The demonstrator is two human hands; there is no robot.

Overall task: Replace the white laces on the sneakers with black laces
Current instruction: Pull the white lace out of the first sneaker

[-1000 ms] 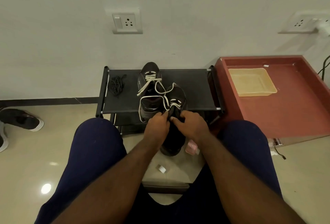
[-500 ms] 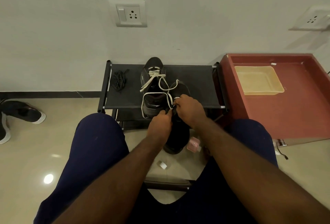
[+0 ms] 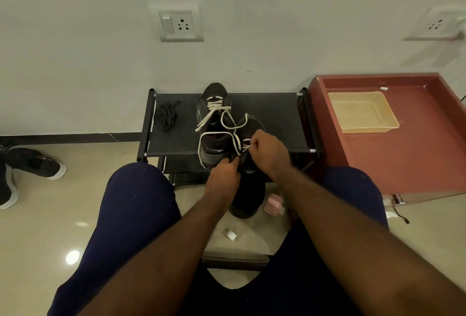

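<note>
Two dark sneakers sit in front of me. The far sneaker (image 3: 213, 104) lies on the black shoe rack (image 3: 274, 119) with loose white laces (image 3: 214, 110). The near sneaker (image 3: 248, 189) leans from the rack's front edge down toward the floor. My left hand (image 3: 223, 178) grips the near sneaker's upper at the tongue. My right hand (image 3: 268, 152) pinches a strand of its white lace (image 3: 245, 148) at the eyelets. A long white lace loop (image 3: 214, 135) trails over the far sneaker. A bundle of black laces (image 3: 166, 115) lies on the rack's left end.
A red-brown tray table (image 3: 416, 154) holding a beige plastic tray (image 3: 363, 111) stands to the right. A pink object (image 3: 273, 204) and a small white piece (image 3: 230, 234) lie on the floor between my knees. Other shoes (image 3: 32, 164) lie at far left. The wall is behind the rack.
My right hand has moved up along the near sneaker from the tongue to the eyelets and now pulls a white lace strand. My left hand stays on the sneaker.
</note>
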